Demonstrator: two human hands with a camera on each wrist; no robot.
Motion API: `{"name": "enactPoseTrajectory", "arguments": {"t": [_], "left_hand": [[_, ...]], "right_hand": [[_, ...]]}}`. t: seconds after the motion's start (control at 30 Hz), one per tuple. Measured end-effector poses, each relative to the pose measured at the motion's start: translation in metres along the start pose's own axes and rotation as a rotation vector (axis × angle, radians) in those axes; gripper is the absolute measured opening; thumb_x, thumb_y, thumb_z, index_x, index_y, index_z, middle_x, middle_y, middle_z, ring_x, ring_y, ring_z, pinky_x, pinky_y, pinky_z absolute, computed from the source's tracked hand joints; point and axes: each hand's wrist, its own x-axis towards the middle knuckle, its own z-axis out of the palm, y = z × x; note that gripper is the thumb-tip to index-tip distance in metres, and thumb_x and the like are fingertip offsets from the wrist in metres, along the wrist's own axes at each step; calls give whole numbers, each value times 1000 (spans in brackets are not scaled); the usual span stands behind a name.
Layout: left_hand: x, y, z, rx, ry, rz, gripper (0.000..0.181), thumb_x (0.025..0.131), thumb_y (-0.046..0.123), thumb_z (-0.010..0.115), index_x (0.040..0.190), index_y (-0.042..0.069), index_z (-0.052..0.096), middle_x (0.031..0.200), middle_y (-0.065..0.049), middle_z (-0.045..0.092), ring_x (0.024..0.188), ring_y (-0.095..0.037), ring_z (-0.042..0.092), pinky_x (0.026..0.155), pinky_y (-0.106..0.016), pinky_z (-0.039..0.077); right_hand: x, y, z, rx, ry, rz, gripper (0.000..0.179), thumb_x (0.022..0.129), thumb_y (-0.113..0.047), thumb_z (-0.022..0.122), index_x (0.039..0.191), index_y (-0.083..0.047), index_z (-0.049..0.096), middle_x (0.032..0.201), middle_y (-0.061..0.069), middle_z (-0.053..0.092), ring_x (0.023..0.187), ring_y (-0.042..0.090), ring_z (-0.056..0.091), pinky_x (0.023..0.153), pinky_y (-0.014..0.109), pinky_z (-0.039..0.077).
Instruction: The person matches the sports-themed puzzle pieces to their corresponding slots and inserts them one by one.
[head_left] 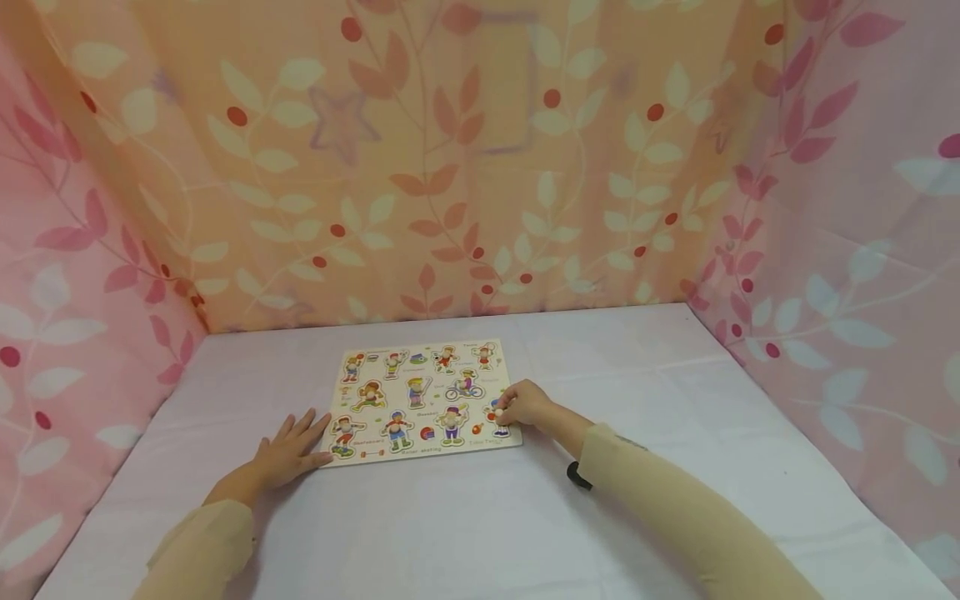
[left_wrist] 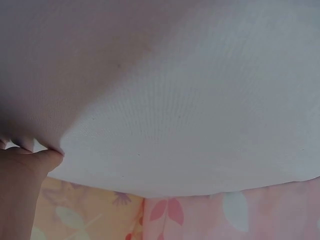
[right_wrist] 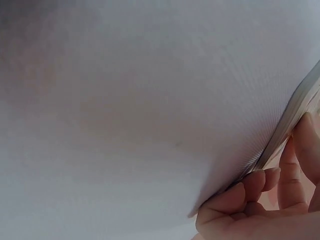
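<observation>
A wooden peg puzzle board (head_left: 390, 396) with several colourful sports figures lies flat on the white tablecloth. At its lower right corner, my right hand (head_left: 528, 404) pinches a small figure piece (head_left: 501, 428), partly hidden by the fingers. The right wrist view shows the curled fingers (right_wrist: 230, 200) beside the board's edge (right_wrist: 285, 125); the piece is out of sight there. My left hand (head_left: 288, 450) lies spread on the cloth, fingertips and thumb at the board's left edge. Only part of that hand (left_wrist: 25, 175) enters the left wrist view.
The white cloth (head_left: 420, 533) covers the table around the board. Leaf-patterned curtains, orange at the back (head_left: 420, 208) and pink at the left (head_left: 75, 333) and right (head_left: 847, 292), enclose it. A black band (head_left: 578, 476) shows at my right wrist.
</observation>
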Motion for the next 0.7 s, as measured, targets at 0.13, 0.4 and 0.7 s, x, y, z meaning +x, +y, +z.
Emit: {"name": "enactPoseTrajectory", "arguments": {"t": [0.13, 0.4, 0.7], "left_hand": [[-1, 0, 0, -1, 1, -4, 83, 93, 49, 58, 149, -3, 24, 153, -34, 7, 137, -59, -3, 97, -81, -2], [-2, -2, 3, 25, 28, 5, 81, 93, 47, 58, 148, -4, 27, 152, -35, 12, 136, -60, 2, 97, -81, 3], [2, -4, 11, 28, 61, 34, 76, 93, 42, 61, 144, -8, 35, 147, -39, 23, 132, -64, 13, 100, -76, 17]], "right_hand": [[2, -2, 2, -11, 9, -2, 14, 75, 0, 80, 80, -4, 68, 88, 4, 57, 84, 18, 50, 65, 23, 38], [6, -2, 4, -19, -8, 11, 16, 74, 0, 81, 83, -2, 69, 94, 6, 60, 87, 19, 52, 72, 26, 43], [0, 20, -28, -27, -90, -7, 34, 82, -12, 76, 114, -5, 69, 100, 9, 59, 80, 18, 53, 63, 26, 46]]}}
